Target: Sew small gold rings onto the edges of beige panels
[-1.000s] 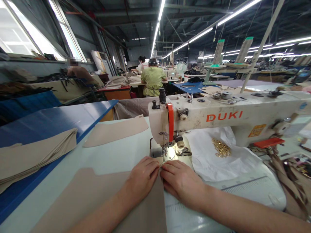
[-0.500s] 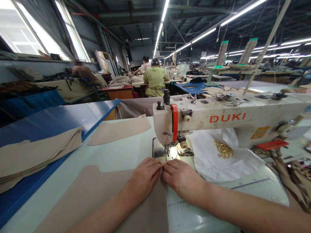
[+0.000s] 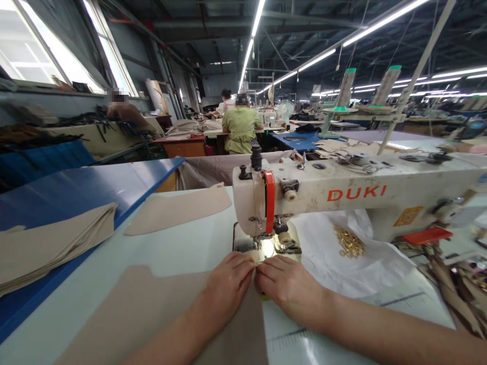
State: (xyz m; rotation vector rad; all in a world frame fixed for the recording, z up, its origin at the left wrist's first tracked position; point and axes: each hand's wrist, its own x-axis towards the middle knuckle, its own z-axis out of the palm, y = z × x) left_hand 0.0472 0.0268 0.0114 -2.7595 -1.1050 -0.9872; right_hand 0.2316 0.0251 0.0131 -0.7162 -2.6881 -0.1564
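A large beige fabric panel (image 3: 167,304) lies flat on the pale sewing table, its far right corner close to the needle of the white sewing machine (image 3: 304,190). My left hand (image 3: 232,279) pinches the panel's edge just in front of the presser foot. Against it, fingertips almost meeting, my right hand (image 3: 287,284) is closed on the same edge. The fingers hide the exact spot they grip. Light from the machine falls on the metal needle plate (image 3: 268,248) right beyond my fingertips.
A second beige panel (image 3: 182,208) lies left of the machine head. Stacked panels (image 3: 57,243) rest on the blue table at left. Gold metal rings (image 3: 348,242) sit on a white sheet (image 3: 319,253) under the machine arm. Beige strips (image 3: 452,294) hang at right. Co-workers sit farther back.
The view has shifted slightly, so the machine appears a little lower and farther left. Both hands stay pinched at the fabric edge by the needle, with hardly any movement.
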